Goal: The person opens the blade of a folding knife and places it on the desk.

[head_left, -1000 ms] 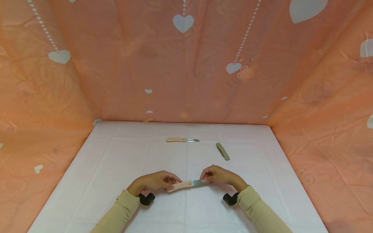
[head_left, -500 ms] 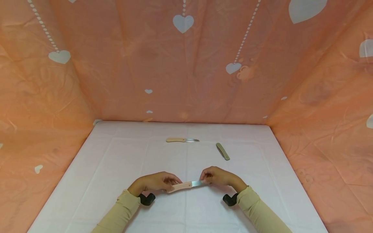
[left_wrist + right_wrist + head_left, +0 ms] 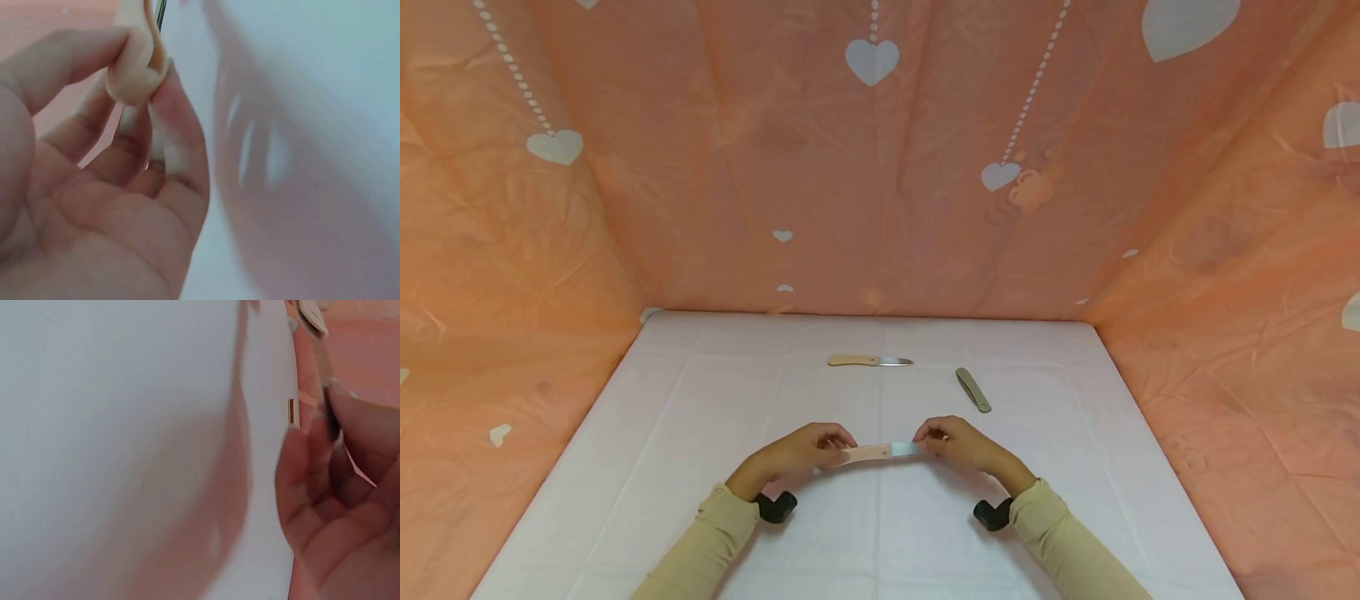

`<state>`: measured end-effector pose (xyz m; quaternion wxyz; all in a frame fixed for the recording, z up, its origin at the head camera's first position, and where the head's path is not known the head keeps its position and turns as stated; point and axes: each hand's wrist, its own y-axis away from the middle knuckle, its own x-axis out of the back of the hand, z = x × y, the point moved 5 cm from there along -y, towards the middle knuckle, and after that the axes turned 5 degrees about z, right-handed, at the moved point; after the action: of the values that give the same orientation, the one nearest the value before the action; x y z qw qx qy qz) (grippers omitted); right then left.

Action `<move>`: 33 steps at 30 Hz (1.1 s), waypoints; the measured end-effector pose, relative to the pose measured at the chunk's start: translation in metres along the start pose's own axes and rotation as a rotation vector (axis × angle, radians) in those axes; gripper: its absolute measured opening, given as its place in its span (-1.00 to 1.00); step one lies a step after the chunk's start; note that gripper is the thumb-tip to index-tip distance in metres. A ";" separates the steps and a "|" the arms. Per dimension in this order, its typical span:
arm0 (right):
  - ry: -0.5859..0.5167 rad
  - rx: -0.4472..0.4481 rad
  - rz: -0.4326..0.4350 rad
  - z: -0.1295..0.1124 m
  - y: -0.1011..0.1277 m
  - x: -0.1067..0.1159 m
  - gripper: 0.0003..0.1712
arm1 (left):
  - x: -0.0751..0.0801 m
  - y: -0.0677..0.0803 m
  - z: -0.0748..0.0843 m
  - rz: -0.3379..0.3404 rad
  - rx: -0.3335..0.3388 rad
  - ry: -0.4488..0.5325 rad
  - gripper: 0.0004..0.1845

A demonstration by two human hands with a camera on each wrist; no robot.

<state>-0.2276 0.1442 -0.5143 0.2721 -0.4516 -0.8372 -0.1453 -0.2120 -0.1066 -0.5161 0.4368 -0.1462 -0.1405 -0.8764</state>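
Observation:
Between both hands is a folding knife point(image 3: 867, 453) with a pale pink handle, its blade point(image 3: 902, 449) swung out in line with the handle. The left hand point(image 3: 805, 451) pinches the butt of the handle; in the left wrist view the thumb and fingers close on the rounded handle end point(image 3: 132, 78). On the other side the right hand point(image 3: 961, 446) pinches the blade near its tip, and the right wrist view shows the blade point(image 3: 324, 369) running into those fingers. Shadows of the hands fall on the white cloth below.
Farther back on the white-covered table point(image 3: 715, 383) lies a tan-handled folding knife point(image 3: 852, 360) with its blade out. Right of it is an olive-green folding knife point(image 3: 973, 390), folded. Orange curtains point(image 3: 865, 208) with hearts enclose the back and sides.
Over the last half second both hands have moved slightly away from the body, carrying the pink-handled knife toward the back. The two other knives stay where they were.

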 end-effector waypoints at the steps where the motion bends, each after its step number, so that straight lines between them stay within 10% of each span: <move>1: -0.011 -0.005 0.017 0.000 -0.001 0.001 -0.89 | 0.002 -0.001 0.001 0.019 -0.006 -0.007 -0.81; 23: -0.080 0.088 0.192 -0.039 -0.008 0.028 -0.83 | 0.034 -0.016 0.013 0.266 -0.047 -0.033 -0.72; 33: -0.060 0.066 0.225 -0.009 -0.036 0.032 -0.81 | 0.044 -0.030 0.010 0.352 0.020 -0.059 -0.76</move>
<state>-0.2685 0.1413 -0.4880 0.2762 -0.5377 -0.7933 -0.0728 -0.2603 -0.1177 -0.4937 0.5805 -0.1897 -0.1343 -0.7804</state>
